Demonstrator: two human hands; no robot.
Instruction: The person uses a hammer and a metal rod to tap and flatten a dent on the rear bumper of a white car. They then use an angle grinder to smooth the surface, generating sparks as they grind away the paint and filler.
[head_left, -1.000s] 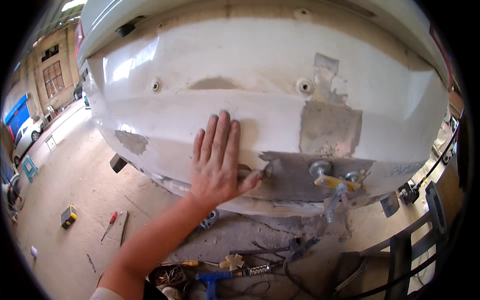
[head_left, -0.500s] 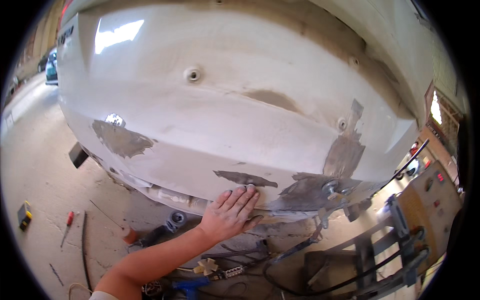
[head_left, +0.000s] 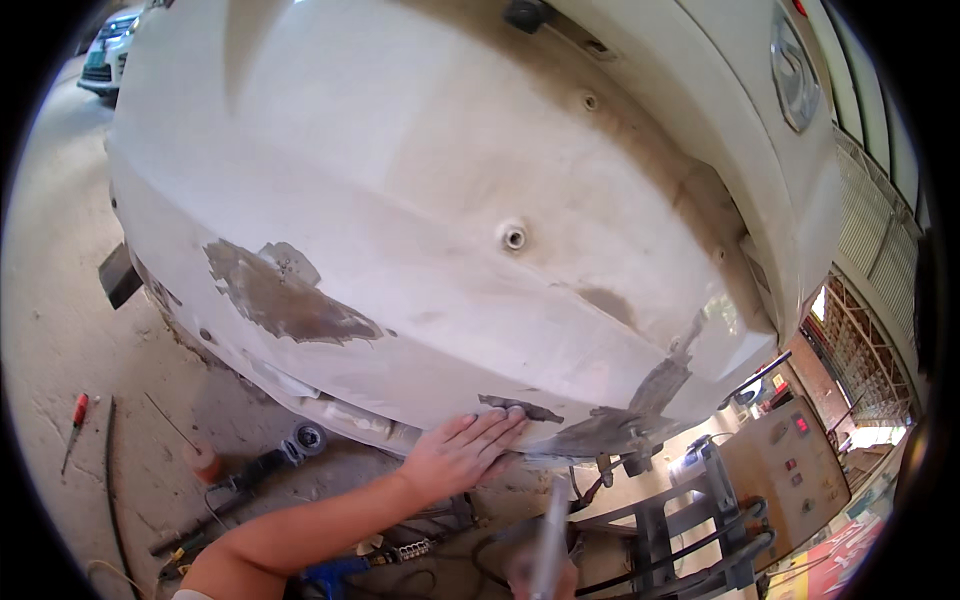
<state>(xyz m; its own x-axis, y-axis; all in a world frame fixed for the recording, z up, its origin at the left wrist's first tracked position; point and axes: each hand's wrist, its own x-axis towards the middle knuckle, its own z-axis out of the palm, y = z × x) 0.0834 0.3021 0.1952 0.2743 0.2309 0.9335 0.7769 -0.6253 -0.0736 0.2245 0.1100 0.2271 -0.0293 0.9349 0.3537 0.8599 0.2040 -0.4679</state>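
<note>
My left hand [head_left: 462, 456] lies flat on the lower edge of a white car tailgate [head_left: 430, 250], fingers stretched out. Its fingertips touch a small bare-metal patch [head_left: 522, 407]. Low in the picture, my right hand [head_left: 542, 578] is smeared by motion and closed on a long silvery bar-shaped tool [head_left: 550, 530], whose kind I cannot make out. Right of the left hand, a larger sanded patch [head_left: 610, 430] reaches the panel's bottom edge. Another grey bare patch [head_left: 290, 295] shows on the left side of the panel.
A control box [head_left: 790, 465] with a red display stands on a dark metal frame at right, cables beside it. On the floor lie a red-handled screwdriver [head_left: 76, 420], a black angled power tool [head_left: 265, 465] and a blue tool [head_left: 335, 575]. Another car [head_left: 105, 55] is parked far left.
My view has swung, and the panel is turned and shifted in it. My left hand stays against the lower edge. My right hand has come into view from below with the silvery tool.
</note>
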